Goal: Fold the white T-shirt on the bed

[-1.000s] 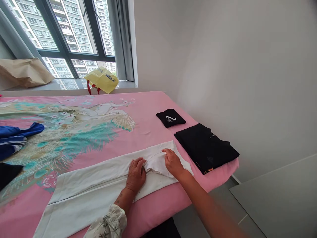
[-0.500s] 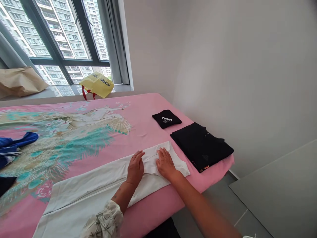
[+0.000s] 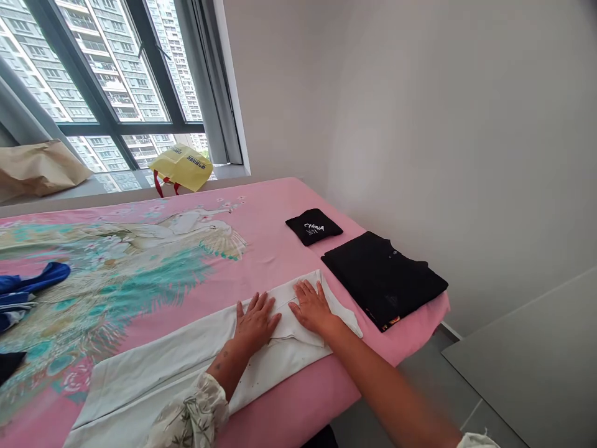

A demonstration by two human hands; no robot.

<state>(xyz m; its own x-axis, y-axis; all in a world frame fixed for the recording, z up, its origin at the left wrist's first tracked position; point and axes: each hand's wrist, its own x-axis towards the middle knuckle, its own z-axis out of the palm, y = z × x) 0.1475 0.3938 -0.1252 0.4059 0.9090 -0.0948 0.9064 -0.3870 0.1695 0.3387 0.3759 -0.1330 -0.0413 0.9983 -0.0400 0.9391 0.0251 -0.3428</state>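
A long white cloth garment, folded lengthwise, lies across the pink bedspread, and its end is doubled over into a flattened fold. My left hand rests flat on the garment with the fingers spread, at the inner edge of that fold. My right hand presses flat on the fold itself, a little further along. Neither hand grips the cloth. A folded black shirt lies just beyond my right hand, not touching the white garment.
A small folded black item printed "CHINA" lies beyond the shirt. Blue clothing and a black piece sit at the bed's left side. A yellow bag and a brown paper bag stand on the window sill. A wall borders the bed's right side.
The cloth bunched up under my hands a second ago is now smoothed into a flat fold. My right hand has gone from pinching it to lying flat, and my left hand has shifted slightly.
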